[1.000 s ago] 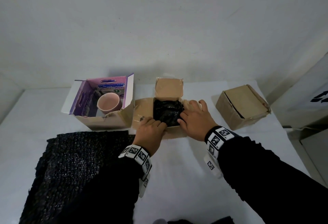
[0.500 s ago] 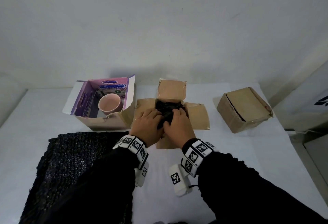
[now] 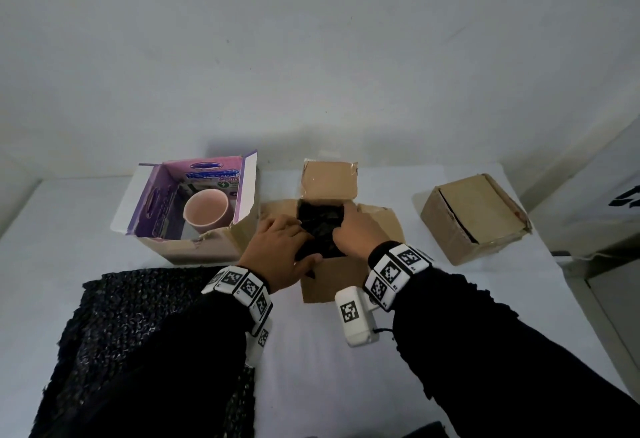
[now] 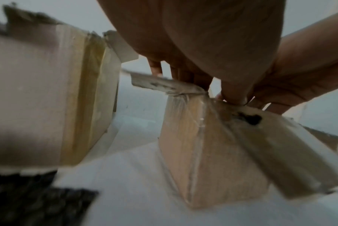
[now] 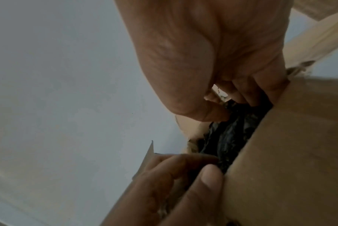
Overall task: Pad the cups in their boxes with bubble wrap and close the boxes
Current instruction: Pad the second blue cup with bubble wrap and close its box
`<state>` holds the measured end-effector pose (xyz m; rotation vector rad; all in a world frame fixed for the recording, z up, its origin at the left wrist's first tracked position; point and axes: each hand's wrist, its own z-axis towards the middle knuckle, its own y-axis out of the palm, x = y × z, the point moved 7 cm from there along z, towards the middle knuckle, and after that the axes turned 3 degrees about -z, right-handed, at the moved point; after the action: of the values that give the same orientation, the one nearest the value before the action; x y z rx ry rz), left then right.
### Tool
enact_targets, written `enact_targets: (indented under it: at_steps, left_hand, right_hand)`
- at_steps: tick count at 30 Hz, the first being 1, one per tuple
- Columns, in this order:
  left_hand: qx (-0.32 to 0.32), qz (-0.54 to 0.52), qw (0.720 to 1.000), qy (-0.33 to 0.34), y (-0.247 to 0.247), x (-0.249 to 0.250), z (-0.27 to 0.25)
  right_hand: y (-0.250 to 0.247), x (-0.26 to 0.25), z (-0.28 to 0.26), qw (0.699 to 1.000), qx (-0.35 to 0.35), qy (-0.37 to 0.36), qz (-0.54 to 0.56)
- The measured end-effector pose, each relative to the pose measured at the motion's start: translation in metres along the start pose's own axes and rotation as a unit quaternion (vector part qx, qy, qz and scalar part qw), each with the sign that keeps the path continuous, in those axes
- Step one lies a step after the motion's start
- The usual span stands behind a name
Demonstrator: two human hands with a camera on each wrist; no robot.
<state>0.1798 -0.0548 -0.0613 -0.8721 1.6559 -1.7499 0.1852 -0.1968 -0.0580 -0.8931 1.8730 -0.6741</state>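
An open brown box (image 3: 329, 281) stands mid-table with its flaps spread out. Black bubble wrap (image 3: 320, 226) fills its opening, and no cup shows under it. My left hand (image 3: 291, 243) lies over the wrap's left side, fingers pressing down, thumb at the front edge. My right hand (image 3: 346, 229) pushes its fingertips into the wrap's right side; in the right wrist view they dig into the wrap (image 5: 228, 137). The left wrist view shows this box's corner (image 4: 212, 152) under my left hand (image 4: 203, 45). Left of it, a pink cup (image 3: 206, 210) sits unpadded in an open purple-lined box (image 3: 194, 250).
A closed brown box (image 3: 474, 215) sits at the right, near the table's edge. A large sheet of black bubble wrap (image 3: 138, 316) lies on the white table at front left, partly under my left sleeve. A wall rises close behind the boxes.
My right hand came off the right flap onto the wrap. Both hands met over the opening, then spread slightly apart, and more of the wrap shows between them.
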Motion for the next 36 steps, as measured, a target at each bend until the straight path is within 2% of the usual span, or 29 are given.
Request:
enact_targets:
  at_steps: [5,12,14,18,22,25,28,30,34,36]
  left_hand:
    - [0.009,0.033,0.999,-0.003,-0.001,-0.003,0.012]
    - [-0.069,0.039,0.995,-0.062,0.003,-0.013,0.021]
    - [-0.100,0.056,0.991,-0.074,0.001,-0.012,0.025]
    - [-0.106,0.110,0.983,-0.098,-0.009,-0.007,0.040]
    - [-0.134,0.124,0.974,-0.138,-0.009,-0.004,0.045]
    - [-0.096,0.145,0.975,-0.141,-0.020,-0.001,0.042]
    - [-0.030,0.140,0.986,-0.084,-0.026,0.008,0.032]
    - [-0.019,0.116,0.992,-0.042,-0.021,0.013,0.021]
    - [0.068,0.081,0.994,0.014,-0.018,0.015,-0.005]
    - [0.067,0.075,0.995,0.024,-0.010,0.016,-0.016]
  right_hand:
    - [-0.010,-0.001,0.006,0.990,0.025,-0.021,-0.141]
    - [-0.002,-0.006,0.013,0.966,0.064,-0.052,-0.243]
    - [-0.004,-0.007,0.015,0.962,0.073,-0.062,-0.255]
    - [-0.008,-0.009,0.013,0.960,0.139,-0.085,-0.226]
    - [-0.002,-0.006,0.008,0.951,0.146,-0.097,-0.256]
    - [-0.008,-0.007,0.000,0.939,0.165,-0.119,-0.278]
    - [-0.007,-0.003,-0.012,0.949,0.181,-0.145,-0.214]
    - [0.001,0.000,-0.019,0.946,0.186,-0.182,-0.195]
    - [0.013,0.002,-0.032,0.916,0.224,-0.247,-0.221]
    - [0.016,0.004,-0.038,0.901,0.248,-0.260,-0.244]
